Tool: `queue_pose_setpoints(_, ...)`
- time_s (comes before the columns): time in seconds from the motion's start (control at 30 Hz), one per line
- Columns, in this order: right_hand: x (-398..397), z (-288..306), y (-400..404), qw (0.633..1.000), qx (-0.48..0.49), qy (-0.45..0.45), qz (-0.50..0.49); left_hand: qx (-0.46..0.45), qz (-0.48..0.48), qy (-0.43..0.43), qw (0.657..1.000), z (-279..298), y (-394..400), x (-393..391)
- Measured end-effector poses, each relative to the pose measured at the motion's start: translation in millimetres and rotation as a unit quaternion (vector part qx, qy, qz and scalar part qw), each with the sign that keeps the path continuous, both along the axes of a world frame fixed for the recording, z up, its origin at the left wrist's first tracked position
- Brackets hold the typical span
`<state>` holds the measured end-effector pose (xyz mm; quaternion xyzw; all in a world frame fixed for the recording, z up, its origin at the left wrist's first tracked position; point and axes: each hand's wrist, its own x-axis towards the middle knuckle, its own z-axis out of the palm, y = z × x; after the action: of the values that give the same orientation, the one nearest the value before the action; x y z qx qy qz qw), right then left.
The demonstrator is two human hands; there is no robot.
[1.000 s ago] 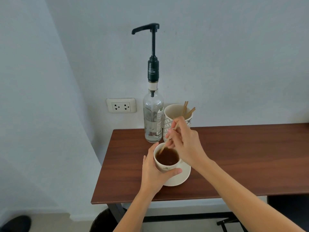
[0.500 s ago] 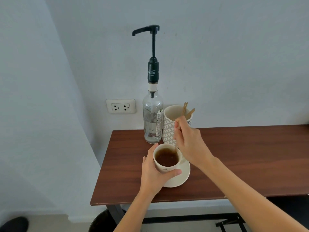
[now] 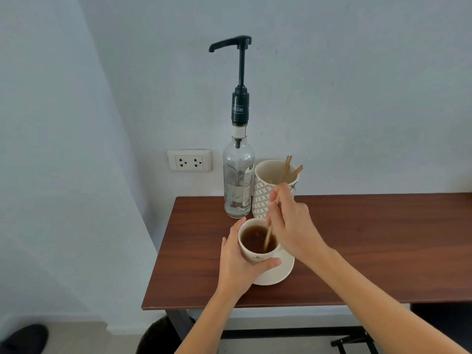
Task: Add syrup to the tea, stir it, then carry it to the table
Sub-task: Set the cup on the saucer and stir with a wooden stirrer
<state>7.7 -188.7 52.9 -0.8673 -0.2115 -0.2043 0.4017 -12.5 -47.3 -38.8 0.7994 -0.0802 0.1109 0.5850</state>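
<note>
A white cup point(image 3: 255, 255) of dark brown tea point(image 3: 255, 238) stands on a white saucer point(image 3: 281, 273) near the left end of a brown wooden table point(image 3: 370, 246). My left hand point(image 3: 236, 267) wraps around the cup's left and front side. My right hand point(image 3: 291, 226) pinches a thin wooden stir stick point(image 3: 268, 237) whose lower end dips into the tea. Behind the cup stands a clear glass syrup bottle point(image 3: 237, 180) with a tall black pump point(image 3: 240, 80), its spout pointing left.
A white patterned holder point(image 3: 264, 198) with several wooden sticks point(image 3: 291, 169) stands right of the bottle against the wall. A wall socket point(image 3: 189, 160) sits left of the bottle. A dark round bin point(image 3: 155, 338) stands under the table's left end.
The stick has swung from the cup's left side to its right side inside the tea. My right hand shifted slightly right and up. My left hand kept its hold on the cup.
</note>
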Motion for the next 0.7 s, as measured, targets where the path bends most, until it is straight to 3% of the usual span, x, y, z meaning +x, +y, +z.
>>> queue_pose_setpoints(0.1, 1.1, -2.8, 12.8, 0.998, 0.062, 0.011, 0.006, -0.004, -0.004, -0.002, 1.0, -0.3, 0.2, -0.4)
queue_pose_setpoints(0.27, 6.9, -3.6, -2.6, 0.999, -0.036, -0.025, -0.027, 0.0, 0.005, -0.003, 1.0, 0.8, -0.2, -1.4)
queue_pose_setpoints(0.4, 3.5, -6.6, 2.5, 0.999, 0.041, 0.008, -0.011, 0.002, 0.0, -0.003, 1.0, 0.2, 0.1, -0.6)
queue_pose_setpoints(0.7, 8.6, -9.0, -0.7, 0.999, 0.023, -0.02, -0.018, 0.0, 0.002, -0.002, 1.0, -1.2, -0.4, 0.1)
